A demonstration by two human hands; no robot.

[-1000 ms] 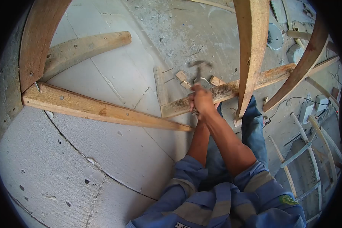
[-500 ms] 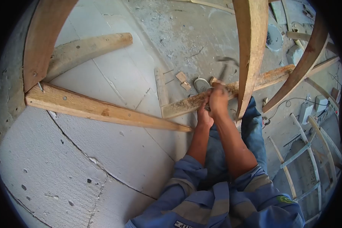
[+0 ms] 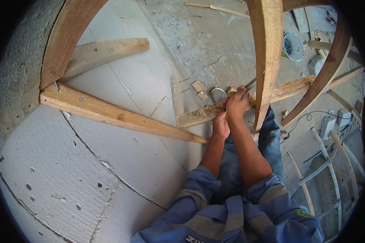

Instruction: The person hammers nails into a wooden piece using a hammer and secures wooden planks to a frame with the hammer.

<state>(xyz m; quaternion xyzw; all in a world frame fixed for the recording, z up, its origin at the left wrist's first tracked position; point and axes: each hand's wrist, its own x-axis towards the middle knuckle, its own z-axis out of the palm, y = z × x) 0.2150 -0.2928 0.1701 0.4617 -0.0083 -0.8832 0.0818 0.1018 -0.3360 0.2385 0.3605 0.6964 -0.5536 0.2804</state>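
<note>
- One tapered timber [image 3: 121,115] spanned the white block surface [image 3: 109,174] at left.
- Two small wood blocks [image 3: 197,86] lay left of one shoe [image 3: 219,95].
- Left hand [image 3: 220,126]: just beside the right hand [image 3: 236,107]; grip could not be determined.
- Right hand: clamped on one hammer [image 3: 251,84] over one stained board [image 3: 198,116]; far end hidden by one curved rib [image 3: 267,52].
- One bucket [image 3: 299,48] stood at upper right.
- The floor [image 3: 215,38] was grey, debris-strewn.
</note>
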